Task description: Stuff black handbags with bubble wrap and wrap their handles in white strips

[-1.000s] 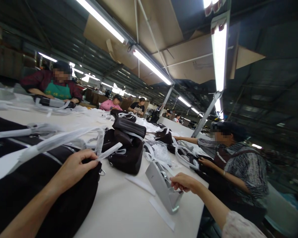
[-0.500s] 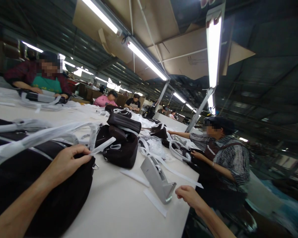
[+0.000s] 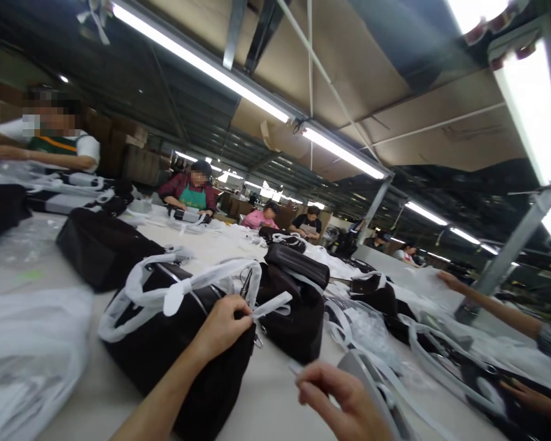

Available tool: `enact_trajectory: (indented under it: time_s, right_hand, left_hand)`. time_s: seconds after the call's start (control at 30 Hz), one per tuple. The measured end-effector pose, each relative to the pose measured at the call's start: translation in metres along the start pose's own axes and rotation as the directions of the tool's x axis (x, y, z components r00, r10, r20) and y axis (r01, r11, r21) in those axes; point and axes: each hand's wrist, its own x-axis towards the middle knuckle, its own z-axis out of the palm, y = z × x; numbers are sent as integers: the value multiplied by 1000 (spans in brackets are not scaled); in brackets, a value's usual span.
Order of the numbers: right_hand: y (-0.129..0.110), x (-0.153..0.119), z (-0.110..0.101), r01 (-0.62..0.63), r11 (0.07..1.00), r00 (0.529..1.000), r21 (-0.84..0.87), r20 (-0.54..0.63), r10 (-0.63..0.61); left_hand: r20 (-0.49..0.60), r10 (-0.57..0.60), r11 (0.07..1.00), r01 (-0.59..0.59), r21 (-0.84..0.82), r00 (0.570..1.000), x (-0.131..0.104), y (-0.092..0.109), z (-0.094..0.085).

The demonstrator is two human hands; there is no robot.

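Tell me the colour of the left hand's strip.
The strip is white; see the head view.

Overhead: fluorescent tube [image 3: 197,61] lit, running diagonally; brown board [image 3: 445,138] suspended at upper right. Right side: metal post [image 3: 509,245] leaning in view, with a co-worker's arm [image 3: 500,303] extended in from the right edge. Left side: person in a white-sleeved top and green apron [image 3: 50,144] (orange band across the front), brown cartons [image 3: 140,162] stacked behind. Beyond: person in dark red sleeves [image 3: 193,196], then a pink top [image 3: 260,218]. Lower left: translucent white plastic [image 3: 32,361], spread and wrinkled
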Motion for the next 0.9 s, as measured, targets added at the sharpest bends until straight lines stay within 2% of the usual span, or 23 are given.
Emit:
enact_trajectory:
  time_s: [0.07,0.13,0.27,0.67,0.9]
  right_hand:
    - [-16,38,30,59,997,997,49,-41,-57]
    - [-19,69,52,94,987,992,133,-100,-81]
    - [-6,100,69,130,966,983,222,-154,-97]
    - [3,113,74,70,960,978,273,-210,-11]
    - [5,118,70,20,959,983,282,-179,32]
  left_hand:
    - [5,8,1000,-8,-9,1000,-1,1,-1]
    - [2,14,1000,-14,-17,1000,-2,1,-2]
    - [-4,16,999,-16,-34,1000,0,-1,-3]
    - [1,9,999,-9,-32,1000,1,-1,-3]
    - [42,40,999,-38,-31,998,0,1,-6]
